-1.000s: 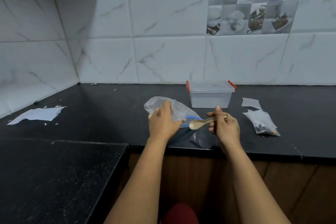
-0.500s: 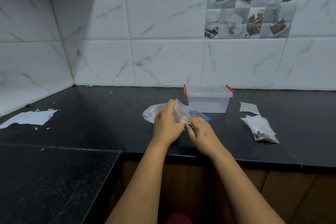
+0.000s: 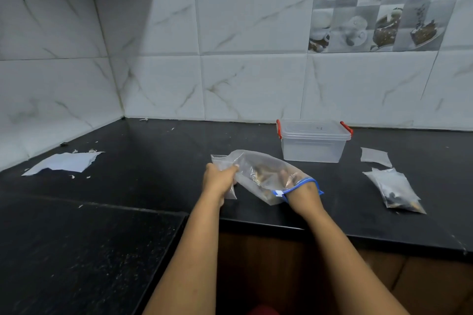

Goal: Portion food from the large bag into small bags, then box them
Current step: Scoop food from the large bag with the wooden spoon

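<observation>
We are scooping: our right hand (image 3: pixel 302 194) is inside the big bag (image 3: pixel 266 176), its grip hidden, while our left hand (image 3: pixel 218 181) pinches the bag. Next, we fill a small bag (image 3: pixel 221 161).

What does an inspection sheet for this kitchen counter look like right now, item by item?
Surface: black counter, speckled with small white scraps.
Job's things: large bag with blue zip; lidded clear box behind; filled small bag right.
Clutter: torn paper left; paper piece right.
Hands: left hand grips the bag's closed end; right hand is inside its mouth, fingers hidden.
Cables: nothing seen.
Surroundings: white marbled wall tiles.
</observation>
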